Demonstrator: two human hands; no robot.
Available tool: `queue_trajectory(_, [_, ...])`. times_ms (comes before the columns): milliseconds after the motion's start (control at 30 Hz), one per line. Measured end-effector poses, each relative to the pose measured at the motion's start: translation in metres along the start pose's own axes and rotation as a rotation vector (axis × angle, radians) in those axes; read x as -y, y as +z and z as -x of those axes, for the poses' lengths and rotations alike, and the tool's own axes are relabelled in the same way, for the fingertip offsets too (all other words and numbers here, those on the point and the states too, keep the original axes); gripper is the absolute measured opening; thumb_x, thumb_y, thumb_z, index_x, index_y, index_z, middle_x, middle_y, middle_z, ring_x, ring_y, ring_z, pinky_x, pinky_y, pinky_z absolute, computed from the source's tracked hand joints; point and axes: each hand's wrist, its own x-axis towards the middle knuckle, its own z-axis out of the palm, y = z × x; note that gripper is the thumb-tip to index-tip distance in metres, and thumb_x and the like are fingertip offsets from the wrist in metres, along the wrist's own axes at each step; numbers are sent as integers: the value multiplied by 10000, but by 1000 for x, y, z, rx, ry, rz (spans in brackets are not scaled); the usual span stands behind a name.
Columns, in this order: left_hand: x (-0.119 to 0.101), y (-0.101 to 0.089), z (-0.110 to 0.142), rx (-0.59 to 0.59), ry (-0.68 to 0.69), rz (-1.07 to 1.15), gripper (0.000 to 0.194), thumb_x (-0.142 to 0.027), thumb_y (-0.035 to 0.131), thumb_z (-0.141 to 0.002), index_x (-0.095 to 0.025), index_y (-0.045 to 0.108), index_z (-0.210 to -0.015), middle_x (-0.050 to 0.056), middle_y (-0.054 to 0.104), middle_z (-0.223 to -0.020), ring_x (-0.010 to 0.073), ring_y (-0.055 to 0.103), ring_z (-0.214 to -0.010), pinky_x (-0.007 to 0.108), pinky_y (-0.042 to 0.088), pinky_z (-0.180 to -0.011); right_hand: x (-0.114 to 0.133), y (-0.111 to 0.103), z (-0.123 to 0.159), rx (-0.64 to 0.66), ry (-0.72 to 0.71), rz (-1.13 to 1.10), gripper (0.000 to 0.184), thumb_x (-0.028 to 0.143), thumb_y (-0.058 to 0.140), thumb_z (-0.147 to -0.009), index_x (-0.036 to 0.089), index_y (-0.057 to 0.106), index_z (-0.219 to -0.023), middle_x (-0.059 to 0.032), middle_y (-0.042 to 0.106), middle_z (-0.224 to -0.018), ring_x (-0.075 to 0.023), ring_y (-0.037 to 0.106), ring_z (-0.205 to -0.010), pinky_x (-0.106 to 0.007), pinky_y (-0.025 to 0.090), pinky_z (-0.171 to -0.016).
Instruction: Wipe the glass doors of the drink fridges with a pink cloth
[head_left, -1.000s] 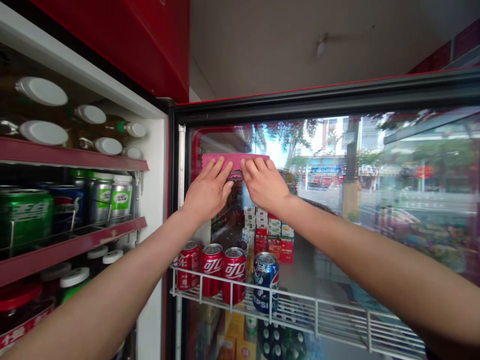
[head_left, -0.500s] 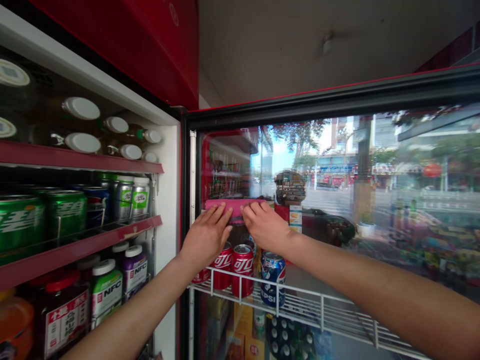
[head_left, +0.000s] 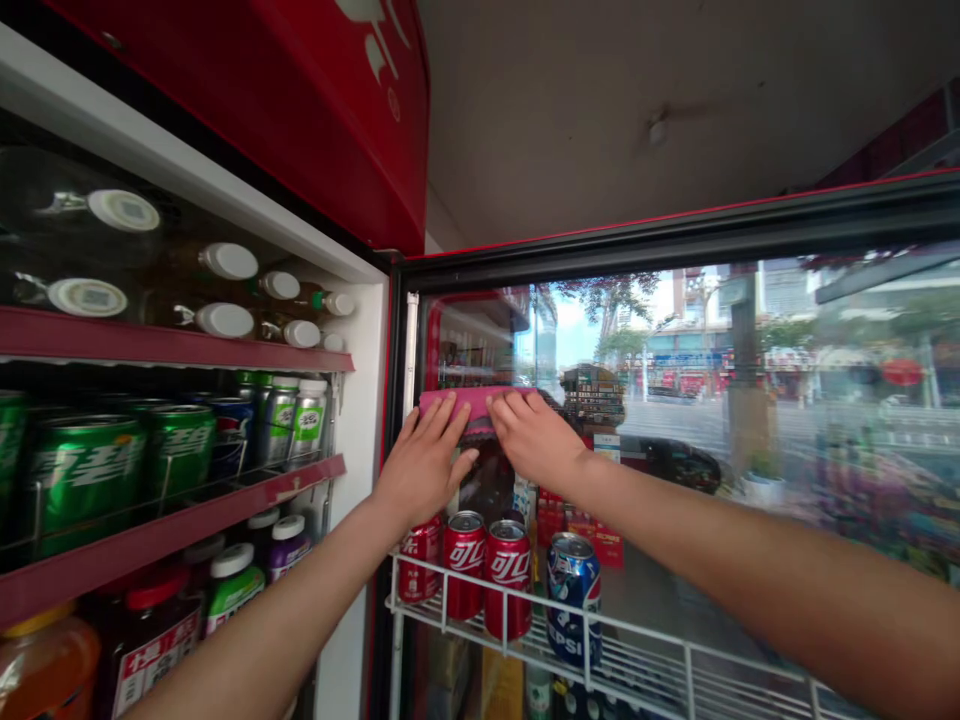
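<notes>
A folded pink cloth (head_left: 481, 402) lies flat against the inner glass of the open fridge door (head_left: 675, 400). My left hand (head_left: 429, 460) presses on the cloth's left part, palm down, with fingers stretched and spread and the thumb pointing right. On the right part of the cloth, my right hand (head_left: 534, 435) has its fingers bent and close together, gripping the cloth's edge. Below both hands, several red cola cans (head_left: 465, 570) and a blue Pepsi can (head_left: 574, 595) stand upright in a white wire door rack (head_left: 637, 645).
At left, fridge shelves (head_left: 172, 345) hold bottles with white caps (head_left: 229, 260), green cans (head_left: 86, 475) and juice bottles (head_left: 236, 580). The black door frame (head_left: 637, 240) runs above the glass. Through and on the glass show street and shop reflections.
Both hands and the cloth have moved up the glass and slightly left, nearer the hinge side. The camera view has shifted, so shelves and cans sit lower and farther right.
</notes>
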Motion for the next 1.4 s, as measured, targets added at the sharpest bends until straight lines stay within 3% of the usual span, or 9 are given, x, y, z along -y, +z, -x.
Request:
queue_trajectory(267, [39, -59, -103, -4, -87, 14, 756, -576, 338, -1134, -156, 287, -1761, 200, 217, -1861, 340, 280, -1721, 612, 232, -1391, -66, -16, -84, -5, 226, -6, 456, 139, 395, -1081, 20, 659, -1434, -234, 671, -1357, -381, 542, -1258, -502, 445, -1028])
queue_trajectory(367, [50, -70, -130, -36, -84, 3, 762, -573, 323, -1137, -136, 276, -1760, 235, 219, -1854, 349, 257, -1728, 609, 199, -1393, -81, -17, -106, -31, 304, -27, 474, 141, 373, -1093, 7, 605, -1483, -242, 645, -1409, -380, 524, -1304, -493, 428, -1047])
queue_trajectory(500, [64, -74, -146, -70, -46, -15, 752, -544, 342, -1136, -123, 273, -1755, 268, 239, -1840, 361, 253, -1727, 608, 175, -1389, -91, -17, -126, -75, 365, -64, 432, 109, 352, -1087, 38, 658, -1384, -217, 646, -1352, -363, 544, -1285, -476, 432, -1026])
queue_trajectory(600, [69, -72, -145, -86, -17, -15, 721, -513, 325, -1142, -131, 284, -1752, 265, 270, -1831, 359, 270, -1722, 622, 181, -1380, -91, -15, -129, -116, 374, -70, 430, 94, 327, -1081, 38, 677, -1325, -208, 643, -1309, -369, 550, -1275, -487, 440, -1012])
queue_trajectory(900, [66, -52, -117, -167, -6, 11, 650, -450, 374, -1123, -152, 409, -1699, 239, 393, -1786, 356, 372, -1680, 653, 208, -1360, -68, -2, -106, -135, 264, -51, 435, 126, 384, -1062, 12, 641, -1394, -213, 642, -1300, -391, 536, -1267, -525, 439, -1024])
queue_trajectory(1400, [48, -18, -48, -120, -25, 3, 631, -431, 378, -1121, -134, 475, -1669, 229, 453, -1756, 348, 456, -1634, 605, 243, -1372, -16, 7, -65, -108, 134, -87, 428, 151, 424, -1071, 41, 695, -1383, -213, 676, -1300, -375, 520, -1229, -511, 420, -985])
